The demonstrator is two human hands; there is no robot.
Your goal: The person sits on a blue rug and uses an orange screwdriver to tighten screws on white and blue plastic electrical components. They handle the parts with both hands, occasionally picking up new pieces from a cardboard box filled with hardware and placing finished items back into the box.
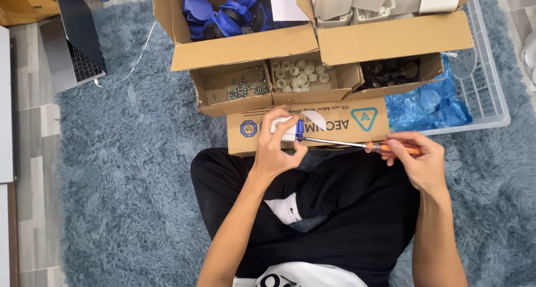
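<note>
My left hand [274,147] grips a small white plastic part with a blue piece [290,128], held above my lap. My right hand [416,160] holds the orange handle of a screwdriver [385,148]. Its metal shaft runs left and its tip meets the blue piece on the part. A flat cardboard box [335,126] lies just behind both hands.
Open cardboard boxes hold blue parts [223,13], white housings [357,2], screws [245,88], small white rings [298,75] and black parts [391,72]. A white crate with blue plastic [430,105] stands at the right. A laptop [75,47] sits at the left on the grey-blue rug.
</note>
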